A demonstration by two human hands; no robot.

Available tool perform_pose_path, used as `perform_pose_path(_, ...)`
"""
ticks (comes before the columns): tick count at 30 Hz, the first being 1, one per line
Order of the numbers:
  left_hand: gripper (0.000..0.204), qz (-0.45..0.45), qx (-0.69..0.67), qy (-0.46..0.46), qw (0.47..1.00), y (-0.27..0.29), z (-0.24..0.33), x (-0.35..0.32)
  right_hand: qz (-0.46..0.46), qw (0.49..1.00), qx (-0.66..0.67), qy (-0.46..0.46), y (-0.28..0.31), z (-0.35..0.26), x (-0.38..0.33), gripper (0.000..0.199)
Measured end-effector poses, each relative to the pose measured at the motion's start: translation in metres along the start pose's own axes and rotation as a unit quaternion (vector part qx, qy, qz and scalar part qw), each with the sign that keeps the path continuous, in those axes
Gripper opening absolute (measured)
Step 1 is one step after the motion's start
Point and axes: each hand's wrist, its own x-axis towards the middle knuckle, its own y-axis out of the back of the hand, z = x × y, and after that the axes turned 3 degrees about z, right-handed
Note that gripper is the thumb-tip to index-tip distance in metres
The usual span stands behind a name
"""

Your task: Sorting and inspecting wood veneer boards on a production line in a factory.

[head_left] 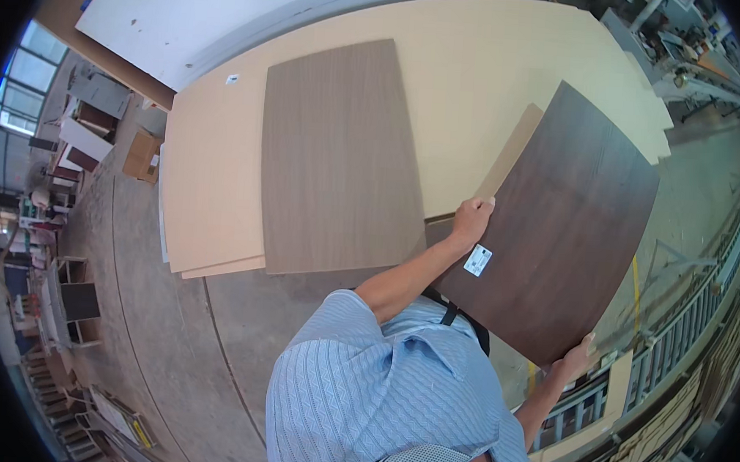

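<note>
I hold the dark brown panel by two edges: my left hand clamps its near long edge, my right hand grips the bottom corner. Its long axis tilts up and away, over the tan board stack (grey-brown panel lies left).

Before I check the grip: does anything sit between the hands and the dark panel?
Nothing visible does. The left hand grips the dark brown panel directly at its left edge, and the right hand holds its lower corner. A white label lies just below the left hand.
</note>
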Motion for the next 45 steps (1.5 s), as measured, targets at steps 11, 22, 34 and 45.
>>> perform_pose_path(11,0.043,0.139,0.055,0.028,0.988,-0.115,0.043,0.113,-0.156,0.983,-0.080,0.053,-0.169,-0.089,0.212,0.061)
perform_pose_path(22,0.035,0.289,0.074,0.037,0.954,-0.185,0.080,0.169,-0.248,0.943,-0.173,0.142,-0.312,-0.190,0.322,0.063)
perform_pose_path(34,0.032,0.259,0.082,0.070,0.960,-0.270,0.122,0.246,-0.251,0.934,-0.195,0.166,-0.391,-0.250,0.414,0.063)
perform_pose_path(45,0.033,0.246,0.202,0.043,0.947,-0.344,0.135,0.297,-0.319,0.851,-0.242,0.340,-0.505,-0.264,0.561,0.044)
